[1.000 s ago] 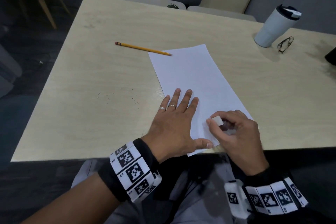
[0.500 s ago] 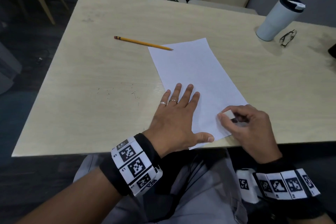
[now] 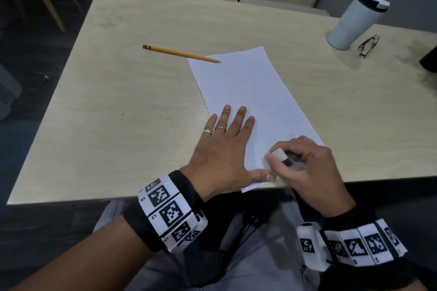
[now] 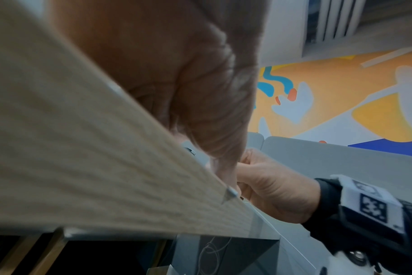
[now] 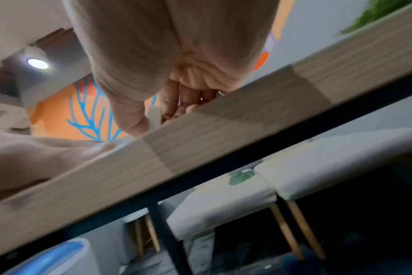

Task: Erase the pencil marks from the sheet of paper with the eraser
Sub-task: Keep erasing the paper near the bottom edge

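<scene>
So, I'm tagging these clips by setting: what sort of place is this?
Probably an office lounge or break area, not a home: a light wood table with cushioned seating around it, a bright painted wall mural, and a travel tumbler beside folded glasses.

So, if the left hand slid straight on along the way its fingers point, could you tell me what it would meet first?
Probably nothing soon: the left hand lies flat on the sheet of paper, its fingers aimed up the bare sheet. The pencil lies left of that line, though depth is hard to judge.
</scene>
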The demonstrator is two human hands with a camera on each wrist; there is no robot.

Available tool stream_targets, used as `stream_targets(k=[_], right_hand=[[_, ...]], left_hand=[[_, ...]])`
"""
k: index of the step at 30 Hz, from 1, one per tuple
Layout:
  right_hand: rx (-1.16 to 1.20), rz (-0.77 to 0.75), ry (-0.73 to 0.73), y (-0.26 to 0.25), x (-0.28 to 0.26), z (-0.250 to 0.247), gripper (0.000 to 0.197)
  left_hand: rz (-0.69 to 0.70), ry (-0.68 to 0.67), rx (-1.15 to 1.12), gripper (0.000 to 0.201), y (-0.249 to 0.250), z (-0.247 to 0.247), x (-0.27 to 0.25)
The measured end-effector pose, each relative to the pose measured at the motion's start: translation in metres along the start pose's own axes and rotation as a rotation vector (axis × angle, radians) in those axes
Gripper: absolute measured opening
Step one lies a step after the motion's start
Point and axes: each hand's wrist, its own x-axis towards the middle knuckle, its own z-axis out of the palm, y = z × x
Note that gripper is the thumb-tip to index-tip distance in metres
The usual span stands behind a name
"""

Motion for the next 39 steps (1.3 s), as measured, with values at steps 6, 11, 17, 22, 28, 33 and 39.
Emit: stream_targets(k=[6, 11, 17, 22, 28, 33, 39], right_hand=[[-0.065, 0.051, 0.103, 0.023, 0.005, -0.022, 0.010], [-0.042, -0.021, -0.032, 0.006, 0.000, -0.006, 0.012], [-0.085, 0.008, 0.054, 0.010, 0.003, -0.019, 0.014], [-0.025, 0.062, 0.061, 0.021, 0.001, -0.018, 0.012], [-0.090, -0.056, -0.007, 0.001, -0.002, -0.006, 0.012], [-0.005, 0.073, 0.096, 0.028, 0.004, -0.019, 0.011], [0.056, 0.151, 0.137, 0.034, 0.006, -0.017, 0.010]], left_hand=[[-0.006, -0.008, 0.005, 0.126, 0.001, -0.001, 0.000], [-0.002, -0.005, 0.008, 0.127, 0.000, 0.000, 0.001], [0.001, 0.000, -0.008, 0.126, 0.001, -0.002, 0.000], [0.003, -0.015, 0.005, 0.126, 0.001, -0.001, 0.000], [0.005, -0.007, 0.012, 0.127, 0.000, -0.002, -0.001], [0.001, 0.000, 0.014, 0.125, 0.002, -0.002, 0.000], [0.074, 0.174, -0.011, 0.097, 0.000, 0.008, -0.009]])
